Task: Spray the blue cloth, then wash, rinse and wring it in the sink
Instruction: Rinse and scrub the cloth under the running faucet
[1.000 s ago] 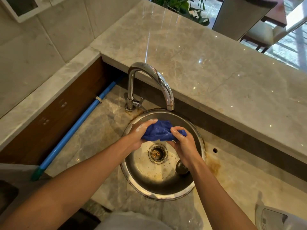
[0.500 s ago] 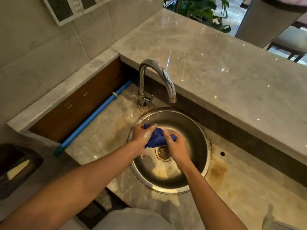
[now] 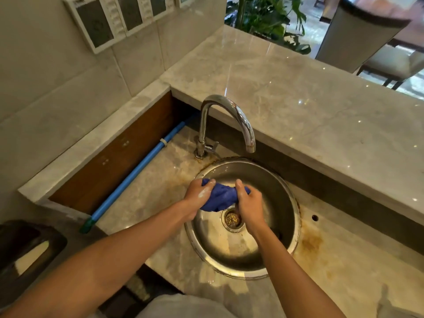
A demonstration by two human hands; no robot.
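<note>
Left hand, right hand: both clenched on bunched blue cloth over sink | Tap dry | Risk: soapy grip slipping, cloth dropping onto drain.

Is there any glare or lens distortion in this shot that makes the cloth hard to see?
Head view: the blue cloth stays sharp between left hand and right hand; pinpoint glints dot the marble counter, the faucet shines; wide-angle bowing bends the counter edges, and the window area is bright.

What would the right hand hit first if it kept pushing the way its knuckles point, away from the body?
Probably the far wall of the sink. The right hand, gripping the blue cloth, points up-image over the basin; the faucet spout hangs higher, though depth is unclear.
</note>
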